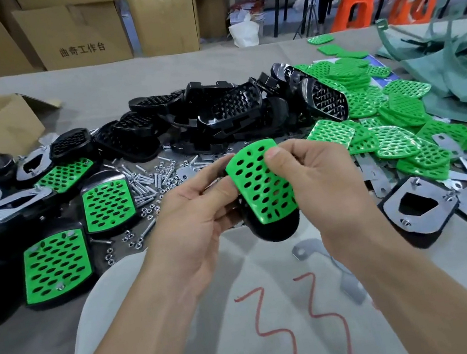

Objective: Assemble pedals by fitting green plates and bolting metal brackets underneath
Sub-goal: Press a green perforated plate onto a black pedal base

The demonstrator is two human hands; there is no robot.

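Item in hand: one green plate [258, 185] lying on a black pedal shell [278, 231], held above the table between both hands. The long axis runs away from the person, with the far end leaning slightly left. The shell shows only at the near end and along the left edge.

The left hand [198, 213] grips the shell from the left, fingers curled under and thumb along the plate's edge. The right hand [323, 183] grips from the right, its thumb pressing on the plate's far right corner. Neither hand is nearer than the other. Whether the plate is fully seated cannot be told, so pressing down along that axis is probably next.

Surface: a grey cloth-covered table [117, 79]. Loose bolts and nuts [149, 181] lie just beyond the hands and a metal bracket [306, 249] lies near, below the right wrist. Spare green plates [396, 124] are heaped to the right and finished pedals [55, 265] sit to the left.

Room: cardboard boxes [78, 32] stacked behind the table.
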